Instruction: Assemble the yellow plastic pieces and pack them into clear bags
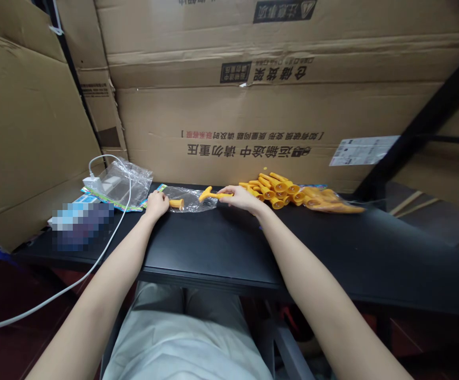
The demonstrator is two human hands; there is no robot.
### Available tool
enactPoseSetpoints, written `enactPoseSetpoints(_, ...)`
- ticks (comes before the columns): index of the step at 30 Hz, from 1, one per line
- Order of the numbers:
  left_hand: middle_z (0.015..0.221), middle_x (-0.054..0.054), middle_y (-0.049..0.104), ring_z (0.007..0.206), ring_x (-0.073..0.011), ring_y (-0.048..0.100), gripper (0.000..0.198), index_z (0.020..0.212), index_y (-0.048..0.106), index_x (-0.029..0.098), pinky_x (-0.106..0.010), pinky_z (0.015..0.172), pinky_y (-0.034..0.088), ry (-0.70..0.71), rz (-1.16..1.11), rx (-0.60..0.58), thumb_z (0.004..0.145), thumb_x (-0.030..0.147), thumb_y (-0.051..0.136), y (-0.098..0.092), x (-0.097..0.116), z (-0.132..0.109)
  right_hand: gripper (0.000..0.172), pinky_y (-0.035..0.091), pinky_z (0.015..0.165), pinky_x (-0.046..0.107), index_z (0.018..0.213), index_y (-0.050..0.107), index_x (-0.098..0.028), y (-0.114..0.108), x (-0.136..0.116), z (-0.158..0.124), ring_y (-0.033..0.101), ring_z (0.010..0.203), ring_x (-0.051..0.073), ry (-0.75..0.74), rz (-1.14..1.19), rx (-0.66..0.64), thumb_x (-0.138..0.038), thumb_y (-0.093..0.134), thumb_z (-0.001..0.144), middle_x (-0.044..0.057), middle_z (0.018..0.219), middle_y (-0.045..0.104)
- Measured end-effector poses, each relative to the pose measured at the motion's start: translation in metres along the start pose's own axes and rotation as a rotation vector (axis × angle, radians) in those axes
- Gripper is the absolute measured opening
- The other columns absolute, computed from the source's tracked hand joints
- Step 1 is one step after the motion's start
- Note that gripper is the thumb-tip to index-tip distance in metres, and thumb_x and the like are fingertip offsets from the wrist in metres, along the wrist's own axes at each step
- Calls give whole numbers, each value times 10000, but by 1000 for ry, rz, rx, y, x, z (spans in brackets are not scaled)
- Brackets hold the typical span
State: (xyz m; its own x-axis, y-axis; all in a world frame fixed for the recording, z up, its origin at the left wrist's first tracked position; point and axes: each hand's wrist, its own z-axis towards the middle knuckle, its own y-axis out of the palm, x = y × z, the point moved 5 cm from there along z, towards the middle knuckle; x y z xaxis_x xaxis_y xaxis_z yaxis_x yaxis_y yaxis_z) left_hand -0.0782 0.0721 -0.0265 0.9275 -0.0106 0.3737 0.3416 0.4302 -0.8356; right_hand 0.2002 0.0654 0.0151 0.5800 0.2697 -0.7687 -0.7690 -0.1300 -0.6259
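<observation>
My left hand point(157, 205) is closed on the colourful-edged end of a clear plastic bag point(198, 202) lying flat on the black table. One yellow trumpet-shaped plastic piece point(177, 203) pokes out beside those fingers, at the bag; whether it is fully inside, I cannot tell. To the right, my right hand point(240, 198) grips another yellow plastic piece point(209, 194) by its thin stem, the flared end pointing left over the bag. Just behind that hand lies a pile of the same yellow pieces point(279, 191), flared ends mostly facing me.
A filled bag of yellow pieces point(328, 200) lies right of the pile. Clear empty bags point(128, 179), a white power strip point(98, 184) and its cable point(106, 245) are at the left. Cardboard point(233, 111) walls the black table point(213, 248) at the back and left.
</observation>
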Motion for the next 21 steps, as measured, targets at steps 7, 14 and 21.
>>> enactPoseSetpoints(7,1021,-136,607,1021,-268,576,228,889,682,153,-351,957,432,2,7,5,819,204,471,5,-4,1,256,423,602,239,887,734,-179,15,-13,-6,596,700,164,-61,-280,-134,-246,664,650,16,792,698)
enactPoseSetpoints(14,1071,-138,606,1062,-274,567,277,995,674,151,-362,981,417,-17,-6,-13,815,202,470,7,-4,1,180,375,481,242,721,728,-171,1,-1,-5,524,506,128,48,-312,-171,-330,648,688,23,568,622)
enactPoseSetpoints(21,1121,-140,601,1094,-261,562,310,1047,660,135,-342,1000,406,16,-47,-79,796,190,485,7,0,1,205,451,616,264,873,748,-186,25,-12,-7,628,677,185,-107,-288,-214,-275,646,719,18,742,704)
